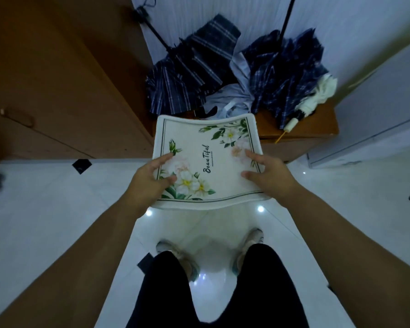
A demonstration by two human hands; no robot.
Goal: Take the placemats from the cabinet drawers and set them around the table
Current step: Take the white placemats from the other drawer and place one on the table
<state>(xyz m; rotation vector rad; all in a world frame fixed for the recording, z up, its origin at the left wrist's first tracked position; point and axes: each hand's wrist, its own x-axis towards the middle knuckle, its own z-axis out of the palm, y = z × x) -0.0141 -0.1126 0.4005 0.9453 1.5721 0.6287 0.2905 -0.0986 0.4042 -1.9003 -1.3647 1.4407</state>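
Observation:
A white placemat (206, 147) with printed flowers, a green border line and the word "Beautiful" is held flat in the air in front of me, above the floor. My left hand (149, 176) grips its left edge, thumb and a finger lying on top. My right hand (268, 174) grips its right edge the same way. The rest of both hands' fingers are hidden under the mat. No table shows in this view.
A tall brown wooden cabinet (57, 86) stands at left. A low wooden cabinet (301, 131) ahead carries folded dark plaid umbrellas (192, 69) and a white one (317, 95). A grey appliance (376, 110) stands at right. The white tiled floor (57, 204) is glossy; my feet are below.

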